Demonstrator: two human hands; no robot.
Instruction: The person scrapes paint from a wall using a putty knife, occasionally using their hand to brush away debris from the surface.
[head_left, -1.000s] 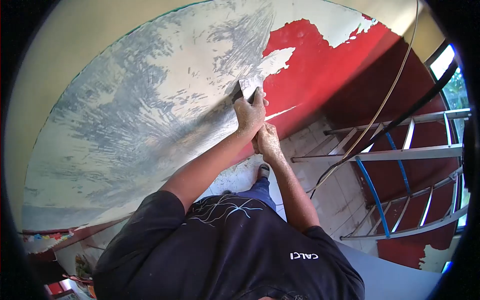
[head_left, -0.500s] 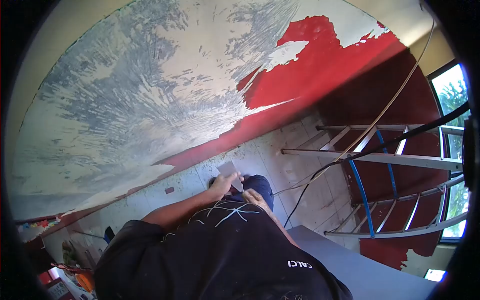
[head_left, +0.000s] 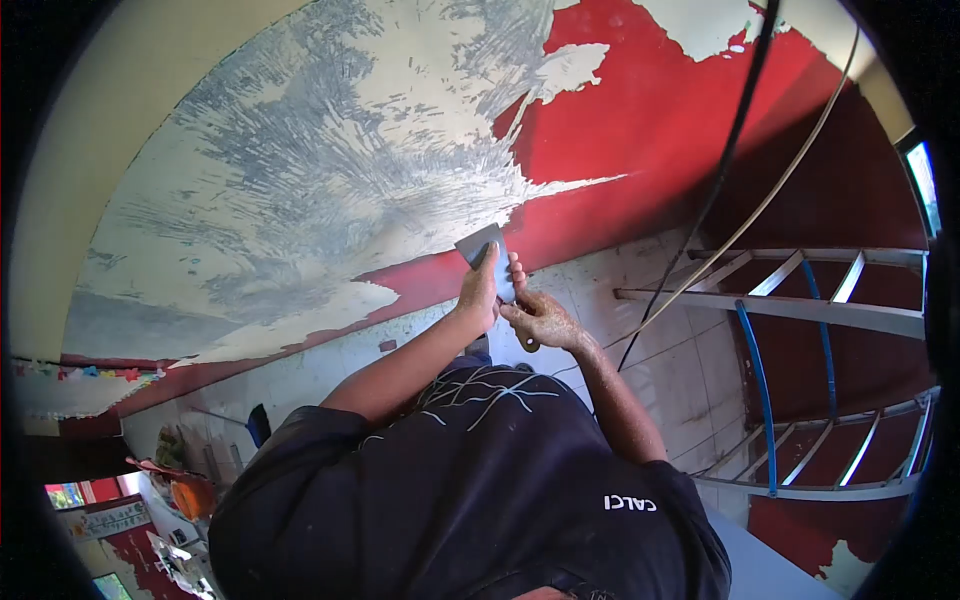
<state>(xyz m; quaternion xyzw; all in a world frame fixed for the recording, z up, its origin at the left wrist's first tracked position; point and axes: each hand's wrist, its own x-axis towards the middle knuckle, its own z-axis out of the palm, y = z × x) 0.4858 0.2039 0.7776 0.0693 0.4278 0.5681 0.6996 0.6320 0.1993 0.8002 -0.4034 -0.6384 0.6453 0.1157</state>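
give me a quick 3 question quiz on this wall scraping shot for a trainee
1. True or false: both the left hand and the right hand are on the scraper.
2. Multiple choice: the scraper blade sits over A) the window, B) the lower red band of the wall, C) the ladder.
3. Fill in: the paint not yet scraped off the wall is ____.

Key: 1 true. 2 B. 3 red.
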